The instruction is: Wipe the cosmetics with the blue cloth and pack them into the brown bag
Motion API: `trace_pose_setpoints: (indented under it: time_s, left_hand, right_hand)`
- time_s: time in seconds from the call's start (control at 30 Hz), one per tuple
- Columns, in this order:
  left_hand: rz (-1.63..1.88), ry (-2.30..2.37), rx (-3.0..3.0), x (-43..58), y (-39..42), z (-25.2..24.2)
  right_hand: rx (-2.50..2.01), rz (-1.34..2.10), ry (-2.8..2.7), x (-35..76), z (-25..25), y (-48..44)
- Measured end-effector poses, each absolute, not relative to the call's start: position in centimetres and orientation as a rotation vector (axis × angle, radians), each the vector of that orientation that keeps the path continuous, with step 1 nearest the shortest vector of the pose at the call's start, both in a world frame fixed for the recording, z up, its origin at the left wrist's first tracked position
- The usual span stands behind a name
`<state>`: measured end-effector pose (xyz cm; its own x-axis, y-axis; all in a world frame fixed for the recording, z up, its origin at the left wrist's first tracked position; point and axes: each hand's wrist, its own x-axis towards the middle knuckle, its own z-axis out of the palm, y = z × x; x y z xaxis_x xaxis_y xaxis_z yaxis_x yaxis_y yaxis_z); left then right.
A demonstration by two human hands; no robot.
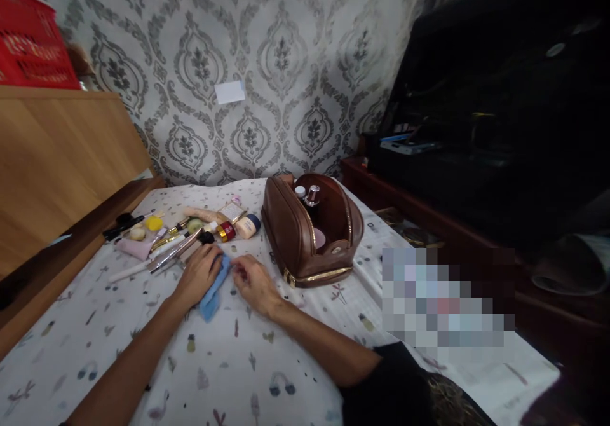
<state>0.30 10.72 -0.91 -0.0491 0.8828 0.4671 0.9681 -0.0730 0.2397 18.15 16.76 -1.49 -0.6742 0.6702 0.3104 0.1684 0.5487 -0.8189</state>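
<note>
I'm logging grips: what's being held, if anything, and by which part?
The left hand holds a blue cloth near its far end. Whether the curled right hand beside it grips anything cannot be told.

Could read no word, brand or number. Spotted pale, letter-like shapes [38,44] on the red crate [35,32], upper left of the frame, too blurred to spell out. Found tiny marks on the cream jar [246,226], left of centre, likewise illegible. Noticed a light oval [555,49] on the black panel [486,95], upper right, unclear whether a sign.
</note>
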Motion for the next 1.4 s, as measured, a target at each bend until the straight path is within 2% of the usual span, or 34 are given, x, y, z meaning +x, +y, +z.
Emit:
trace_pose_setpoints:
  time_s: [1.0, 1.4]
  left_hand:
    - [-0.600, -1.987, -2.118, 0.30, 9.89, -0.17]
    - [-0.638, -2.014, -2.025, 1.15, 9.97, -0.12]
  right_hand:
    - [-0.618, 1.066, -2.146, 18.25, -1.59, 17.01]
    - [-0.607, 1.101, -2.164, 18.40, -1.72, 17.20]
